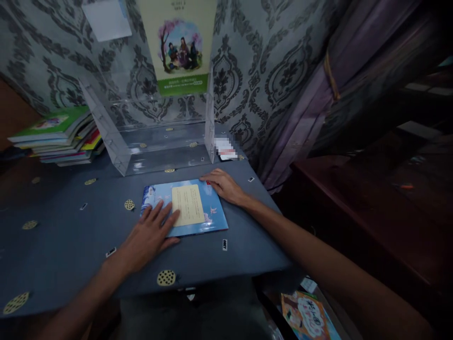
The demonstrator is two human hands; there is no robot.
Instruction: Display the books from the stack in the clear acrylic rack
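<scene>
- Left hand (pixel 146 241): palm down, fingers extended and moderately spread. The fingers rest flat on the left part of the book (pixel 187 205); the index finger reaches the yellow panel (pixel 189 203). The thumb stands apart from the fingers, at the lower edge. No grasp is closed around the book.
- Right hand (pixel 224 185): fingers close together and slightly bent, placed at the upper right corner of the book. Fingertips lie along the upper edge. Whether thumb and fingers pinch the corner cannot be determined.
- Book: closed, lying flat on the table (pixel 71 259), in front of the clear rack (pixel 109 134) and apart from it.
- Stack of books (pixel 60 137): on the table, left of the rack.
- Card (pixel 226 148): on the table, just beside the rack's right side, beyond the right hand.
</scene>
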